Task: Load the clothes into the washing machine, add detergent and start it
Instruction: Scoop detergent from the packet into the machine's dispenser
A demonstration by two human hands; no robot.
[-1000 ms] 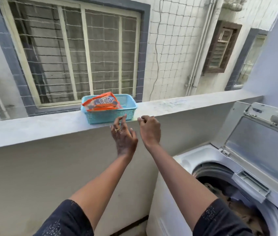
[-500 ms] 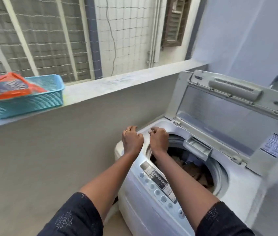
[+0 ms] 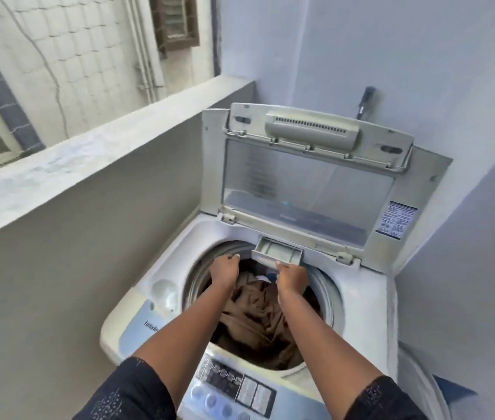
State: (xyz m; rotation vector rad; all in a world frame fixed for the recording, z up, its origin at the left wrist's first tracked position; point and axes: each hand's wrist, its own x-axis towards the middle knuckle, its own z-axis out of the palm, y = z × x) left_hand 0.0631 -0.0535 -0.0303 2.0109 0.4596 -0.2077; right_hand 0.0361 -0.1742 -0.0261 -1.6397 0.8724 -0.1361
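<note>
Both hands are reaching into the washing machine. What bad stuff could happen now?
The lid stands open above the left hand and right hand; if it dropped, it might hit them. The detergent drawer juts out over the clothes, right by the right hand, so a bump could knock it loose. The arms reach across the control panel, so a button might get pressed by mistake.

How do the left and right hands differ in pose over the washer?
The left hand sits over the far-left drum rim; the right hand is at the front edge of the detergent drawer. The left hand is clear of the drawer; the right hand appears to touch it. Both have fingers curled above the brown clothes; any contents are hidden.
</note>
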